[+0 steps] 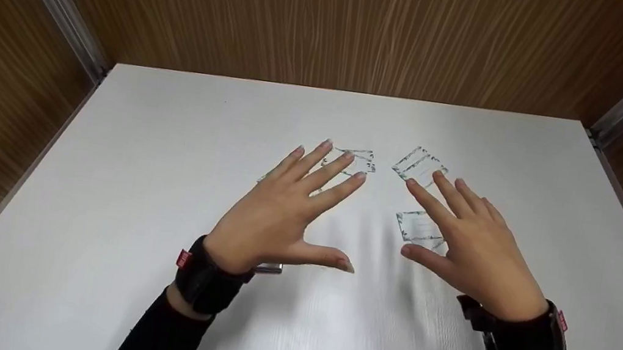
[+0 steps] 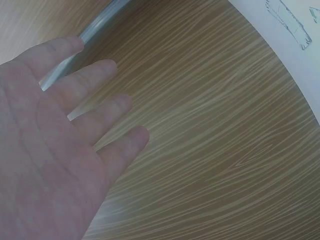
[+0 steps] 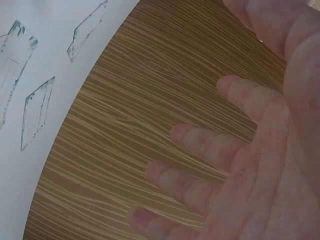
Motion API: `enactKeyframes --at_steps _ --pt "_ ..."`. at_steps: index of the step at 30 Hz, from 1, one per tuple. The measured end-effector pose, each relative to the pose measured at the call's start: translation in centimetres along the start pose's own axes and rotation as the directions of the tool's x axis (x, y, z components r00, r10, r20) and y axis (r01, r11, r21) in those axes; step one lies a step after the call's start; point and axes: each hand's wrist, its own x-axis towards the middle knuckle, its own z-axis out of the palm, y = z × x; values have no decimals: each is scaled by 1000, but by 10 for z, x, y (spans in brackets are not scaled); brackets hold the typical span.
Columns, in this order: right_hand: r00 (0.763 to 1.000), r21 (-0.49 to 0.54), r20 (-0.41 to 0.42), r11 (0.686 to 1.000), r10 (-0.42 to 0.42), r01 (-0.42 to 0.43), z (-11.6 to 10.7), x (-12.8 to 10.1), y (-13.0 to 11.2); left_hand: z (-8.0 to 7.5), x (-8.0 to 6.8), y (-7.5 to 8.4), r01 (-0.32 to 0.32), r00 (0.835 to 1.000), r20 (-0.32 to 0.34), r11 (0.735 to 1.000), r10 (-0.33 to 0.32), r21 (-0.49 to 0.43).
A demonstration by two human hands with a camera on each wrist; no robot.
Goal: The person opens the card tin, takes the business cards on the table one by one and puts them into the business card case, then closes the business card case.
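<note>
Both hands hover spread above the white table [image 1: 163, 177], holding nothing. The left hand [image 1: 281, 214] has its fingers straight and fanned; its fingertips lie over the near edge of one clear glass plate [image 1: 360, 160]. The right hand [image 1: 471, 242] is likewise flat and apart-fingered. A second plate [image 1: 419, 165] lies just beyond its fingertips, and a third plate [image 1: 421, 228] sits beside its thumb, partly hidden under the hand. A fainter clear edge shows left of the first plate, under the left hand; I cannot tell what it is.

As a judgement, the risks come from the plates themselves. They are transparent and nearly vanish against the table, so a hand lowered carelessly could knock one sliding. Lying flat, they offer little to grip, and their thin edges may be sharp on fingertips.

No container is in view; the plates lie bare on the table, near its middle, between wood-grain walls [image 1: 335, 18].
</note>
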Motion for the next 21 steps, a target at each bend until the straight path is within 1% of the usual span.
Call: enactKeyframes --at_steps 4,7,10,12,14,15,16,18,20,21 --pt "997 11 68 1000 19 -20 5 3 7 3 1 -3 18 1000 9 999 -18 -47" --pt "990 18 130 998 52 -55 8 6 15 8 -2 -8 32 999 31 993 -29 -114" --pt "980 31 179 996 81 -87 13 8 20 13 -13 -17 54 996 76 985 -42 -162" --pt "974 41 206 994 92 -103 16 8 22 16 -24 -23 86 989 130 982 -64 -171" --pt "970 50 223 993 95 -109 19 7 23 19 -34 -28 144 974 198 974 -108 -175" --pt "969 54 228 992 96 -110 20 7 23 20 -38 -30 179 962 238 968 -135 -174" --pt "967 57 234 992 96 -112 20 7 24 20 -41 -31 214 947 277 961 -161 -176" --pt "966 64 239 991 95 -113 19 6 24 22 -46 -33 284 912 352 942 -208 -178" --pt "965 66 242 991 99 -118 18 5 23 24 -49 -35 329 881 412 926 -230 -186" --pt "964 65 245 990 102 -121 18 4 23 25 -50 -35 342 870 436 920 -232 -191"
